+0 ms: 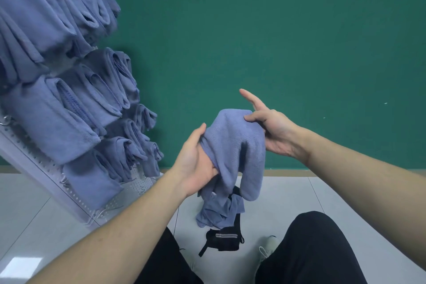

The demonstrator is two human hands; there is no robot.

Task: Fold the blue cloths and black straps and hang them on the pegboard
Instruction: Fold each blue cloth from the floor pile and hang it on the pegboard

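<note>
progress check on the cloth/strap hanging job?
Done: many folded cloths hang on the pegboard. In hand: left hand and right hand hold a blue cloth, not yet folded. Left: a black strap and crumpled cloth on the floor.

Pegboard (76,193) left, strap (224,241) on floor (322,200) below cloth (237,145).

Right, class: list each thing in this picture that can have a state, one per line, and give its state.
Blue cloth in hand: unfolded, bunched, draped between both hands.
Left hand: grips the cloth's lower left side.
Right hand: thumb presses the cloth's top, index finger straight.
Hung cloths: folded, hanging in rows on the pegboard.
Cloth on floor: crumpled, unfolded.
Black strap: loose on the floor, partly under the crumpled cloth.
</note>
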